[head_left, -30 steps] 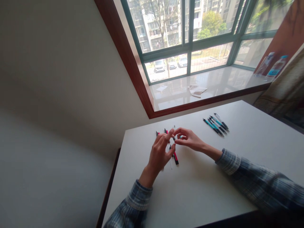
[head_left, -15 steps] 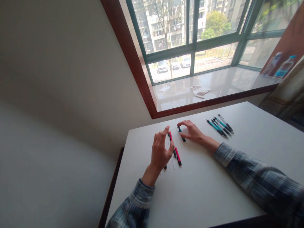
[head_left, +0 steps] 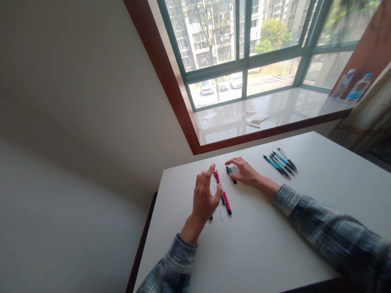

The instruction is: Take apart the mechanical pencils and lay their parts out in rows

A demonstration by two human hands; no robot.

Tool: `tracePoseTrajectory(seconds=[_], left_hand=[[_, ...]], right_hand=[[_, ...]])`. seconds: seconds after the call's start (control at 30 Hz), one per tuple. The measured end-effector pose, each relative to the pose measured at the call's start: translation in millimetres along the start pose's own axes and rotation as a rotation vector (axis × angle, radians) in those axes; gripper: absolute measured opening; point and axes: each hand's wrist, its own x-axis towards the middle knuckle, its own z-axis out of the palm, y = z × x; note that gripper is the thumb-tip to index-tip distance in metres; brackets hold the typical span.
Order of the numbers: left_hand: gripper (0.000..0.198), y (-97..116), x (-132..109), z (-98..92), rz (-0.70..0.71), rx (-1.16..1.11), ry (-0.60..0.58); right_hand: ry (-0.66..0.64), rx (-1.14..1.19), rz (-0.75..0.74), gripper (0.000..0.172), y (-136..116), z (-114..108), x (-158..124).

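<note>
My left hand (head_left: pixel 205 195) is over the left part of the white table (head_left: pixel 259 240), its thumb and index finger apart. Beside and partly behind its fingers lie pink-and-black pen parts, among them a pink barrel (head_left: pixel 227 202) with a black end. A thin white refill (head_left: pixel 221 212) lies next to that barrel, and more dark pieces are partly hidden under the hand. My right hand (head_left: pixel 246 173) rests farther back, thumb and index finger spread around teal-and-black pen parts (head_left: pixel 234 180). Whether its fingertips touch them I cannot tell.
Several teal, black and white pens (head_left: pixel 279 163) lie side by side to the right of my right hand. Behind the table, a cloth (head_left: pixel 255 119) and two plastic bottles (head_left: pixel 359 89) are on the windowsill. A wall (head_left: pixel 91 142) stands at the left.
The view has shifted slightly. My right index finger has lifted back a little from the teal-and-black parts, showing more of them. My left hand holds nearly the same pose.
</note>
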Motion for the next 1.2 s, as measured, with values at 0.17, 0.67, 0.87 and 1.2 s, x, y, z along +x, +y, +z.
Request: tracePoseTrajectory(seconds=[0.17, 0.67, 0.87, 1.2], left_hand=[[0.068, -0.4, -0.1, 0.0, -0.001, 0.000, -0.007], [0.065, -5.5, -0.8, 1.9, -0.006, -0.014, -0.032], [0.058, -8.3, 0.3, 1.9, 0.019, 0.020, -0.028], [0.046, -8.4, 0.5, 0.7, 0.012, -0.011, -0.028]], right_hand=[[0.004, 0.002, 0.003, 0.045, 1.7, 0.8, -0.6], [0.115, -0.116, 0.072, 0.030, 5.9, -17.0, -14.3], [0.061, -0.357, 0.130, 0.026, 13.9, -74.1, -28.5], [-0.007, -0.517, 0.509, 0.022, 54.1, -106.8, -49.2]])
